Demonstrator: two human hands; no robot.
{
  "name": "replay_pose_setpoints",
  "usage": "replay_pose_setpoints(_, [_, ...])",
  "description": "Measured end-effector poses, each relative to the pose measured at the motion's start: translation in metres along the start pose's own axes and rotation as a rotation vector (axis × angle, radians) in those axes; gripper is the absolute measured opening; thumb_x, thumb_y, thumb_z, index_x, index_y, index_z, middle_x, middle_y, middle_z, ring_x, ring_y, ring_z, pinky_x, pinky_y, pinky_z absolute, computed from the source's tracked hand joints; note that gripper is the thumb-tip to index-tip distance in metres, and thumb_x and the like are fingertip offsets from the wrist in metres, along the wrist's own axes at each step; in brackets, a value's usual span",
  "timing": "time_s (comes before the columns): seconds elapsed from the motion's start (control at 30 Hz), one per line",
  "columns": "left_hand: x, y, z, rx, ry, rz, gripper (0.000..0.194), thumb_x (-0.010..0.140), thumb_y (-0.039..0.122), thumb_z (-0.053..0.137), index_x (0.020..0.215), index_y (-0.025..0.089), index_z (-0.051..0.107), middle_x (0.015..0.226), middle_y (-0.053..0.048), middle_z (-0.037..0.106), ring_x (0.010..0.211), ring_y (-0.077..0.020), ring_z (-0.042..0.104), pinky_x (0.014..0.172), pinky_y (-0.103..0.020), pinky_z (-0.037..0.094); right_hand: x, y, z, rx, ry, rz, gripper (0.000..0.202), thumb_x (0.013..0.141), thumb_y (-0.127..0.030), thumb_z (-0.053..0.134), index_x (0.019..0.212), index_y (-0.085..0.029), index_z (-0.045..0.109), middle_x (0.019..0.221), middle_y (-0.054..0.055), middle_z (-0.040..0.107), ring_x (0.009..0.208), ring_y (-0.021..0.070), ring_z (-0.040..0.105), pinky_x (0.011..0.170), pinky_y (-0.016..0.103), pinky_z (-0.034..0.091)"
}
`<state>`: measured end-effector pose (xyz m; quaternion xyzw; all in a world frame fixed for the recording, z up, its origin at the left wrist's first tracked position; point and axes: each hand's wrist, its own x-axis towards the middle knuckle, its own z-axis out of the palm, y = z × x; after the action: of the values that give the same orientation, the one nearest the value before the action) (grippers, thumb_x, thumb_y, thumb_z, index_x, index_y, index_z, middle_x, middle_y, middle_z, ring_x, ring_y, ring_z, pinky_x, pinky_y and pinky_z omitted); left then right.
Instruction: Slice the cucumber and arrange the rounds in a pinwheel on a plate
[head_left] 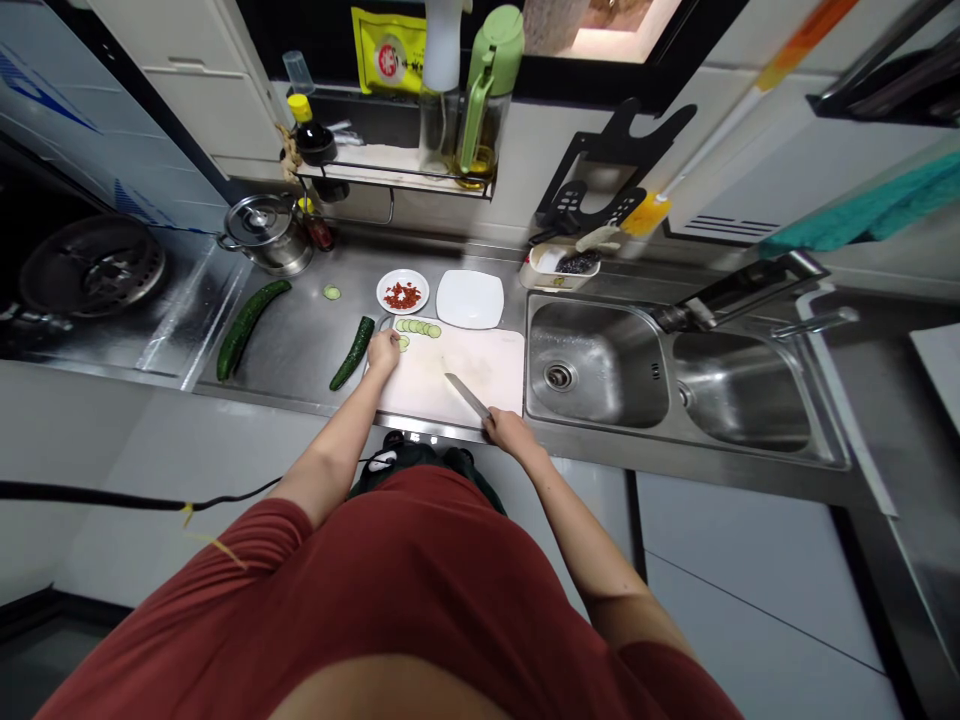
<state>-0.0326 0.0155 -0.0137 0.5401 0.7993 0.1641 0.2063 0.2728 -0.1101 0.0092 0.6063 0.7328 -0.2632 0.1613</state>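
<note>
My right hand (511,434) grips a kitchen knife (469,394) by its handle, the blade lying low over the white cutting board (480,365) and pointing up and left. At the board's upper left corner, my left hand (384,353) has its fingers closed at a pale cucumber slice (404,343). Just above that, a row of overlapping cucumber slices (418,328) lies along the board's far edge. A cut cucumber (352,354) rests on the steel counter left of my left hand. Farther left is a longer whole cucumber (247,330).
Behind the board stand a small plate of chopped red pieces (403,291) and a white square plate (470,299). A cucumber end (331,292) lies on the counter. A lidded pot (268,235) stands at the back left, a double sink (600,365) to the right.
</note>
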Motion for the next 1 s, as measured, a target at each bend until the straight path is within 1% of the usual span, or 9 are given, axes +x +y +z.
replay_pose_setpoints(0.13, [-0.004, 0.004, -0.005, 0.085, -0.008, 0.01, 0.025, 0.086, 0.02, 0.049, 0.098, 0.022, 0.071, 0.11, -0.009, 0.066, 0.097, -0.0217, 0.061, 0.086, -0.031, 0.045, 0.0, 0.0, -0.001, 0.008, 0.001, -0.004, 0.031, 0.097, -0.034, 0.039, 0.111, -0.018, 0.06, 0.105, 0.015, 0.068, 0.099, 0.0243, 0.063, 0.077, 0.029, 0.042])
replay_pose_setpoints(0.27, [-0.007, 0.011, -0.006, 0.091, 0.012, 0.009, 0.027, 0.086, 0.022, 0.05, 0.106, 0.023, 0.068, 0.111, -0.01, 0.064, 0.099, -0.0239, 0.06, 0.086, -0.034, 0.045, 0.0, 0.0, -0.001, 0.016, 0.004, 0.0, 0.031, 0.097, -0.036, 0.038, 0.111, -0.018, 0.06, 0.105, 0.015, 0.067, 0.098, 0.0244, 0.063, 0.076, 0.029, 0.042])
replay_pose_setpoints(0.33, [-0.009, 0.017, -0.003, 0.074, 0.019, 0.051, 0.029, 0.086, 0.022, 0.049, 0.109, 0.023, 0.067, 0.111, -0.01, 0.064, 0.098, -0.0243, 0.06, 0.086, -0.035, 0.045, 0.0, -0.001, -0.001, 0.016, 0.006, 0.001, 0.031, 0.097, -0.035, 0.038, 0.11, -0.019, 0.06, 0.105, 0.014, 0.067, 0.097, 0.0244, 0.063, 0.075, 0.029, 0.041])
replay_pose_setpoints(0.4, [-0.01, 0.024, 0.001, 0.059, 0.017, 0.122, 0.03, 0.087, 0.022, 0.047, 0.109, 0.023, 0.067, 0.111, -0.009, 0.064, 0.099, -0.0244, 0.059, 0.086, -0.035, 0.045, -0.002, -0.001, -0.002, 0.014, 0.012, -0.001, 0.031, 0.097, -0.036, 0.038, 0.11, -0.019, 0.06, 0.104, 0.014, 0.068, 0.096, 0.0242, 0.064, 0.073, 0.028, 0.041])
replay_pose_setpoints(0.53, [-0.01, 0.044, 0.011, 0.068, -0.021, 0.253, 0.032, 0.087, 0.022, 0.046, 0.113, 0.024, 0.065, 0.112, -0.008, 0.063, 0.107, -0.0239, 0.055, 0.091, -0.035, 0.044, -0.006, 0.001, -0.001, 0.032, 0.03, -0.008, 0.032, 0.098, -0.039, 0.038, 0.11, -0.02, 0.061, 0.103, 0.012, 0.069, 0.096, 0.023, 0.064, 0.072, 0.026, 0.04])
replay_pose_setpoints(0.63, [-0.008, 0.056, 0.014, 0.129, -0.064, 0.295, 0.037, 0.088, 0.024, 0.047, 0.122, 0.026, 0.061, 0.116, -0.008, 0.061, 0.111, -0.0243, 0.052, 0.094, -0.035, 0.042, -0.009, 0.003, 0.001, 0.059, 0.036, -0.005, 0.032, 0.099, -0.039, 0.038, 0.109, -0.02, 0.061, 0.103, 0.011, 0.069, 0.097, 0.0218, 0.063, 0.073, 0.025, 0.039])
replay_pose_setpoints(0.73, [-0.002, 0.063, 0.017, 0.194, -0.101, 0.326, 0.04, 0.089, 0.027, 0.047, 0.128, 0.027, 0.058, 0.119, -0.01, 0.058, 0.113, -0.0262, 0.05, 0.094, -0.036, 0.042, -0.012, 0.005, 0.002, 0.076, 0.033, 0.01, 0.032, 0.099, -0.04, 0.039, 0.108, -0.019, 0.061, 0.103, 0.011, 0.069, 0.097, 0.0211, 0.063, 0.073, 0.024, 0.038])
replay_pose_setpoints(0.87, [0.006, 0.066, 0.02, 0.24, -0.143, 0.356, 0.036, 0.089, 0.028, 0.047, 0.122, 0.026, 0.062, 0.118, -0.012, 0.055, 0.112, -0.0287, 0.049, 0.093, -0.039, 0.041, -0.015, 0.007, 0.002, 0.094, 0.038, 0.012, 0.032, 0.099, -0.041, 0.039, 0.108, -0.019, 0.061, 0.102, 0.01, 0.069, 0.095, 0.0209, 0.063, 0.072, 0.024, 0.037])
replay_pose_setpoints(1.0, [0.011, 0.068, 0.023, 0.245, -0.17, 0.358, 0.034, 0.087, 0.023, 0.048, 0.117, 0.025, 0.065, 0.119, -0.012, 0.053, 0.113, -0.0291, 0.048, 0.092, -0.039, 0.04, -0.017, 0.007, 0.0, 0.112, 0.036, 0.029, 0.031, 0.099, -0.04, 0.039, 0.107, -0.02, 0.061, 0.102, 0.009, 0.069, 0.095, 0.0202, 0.063, 0.071, 0.023, 0.037])
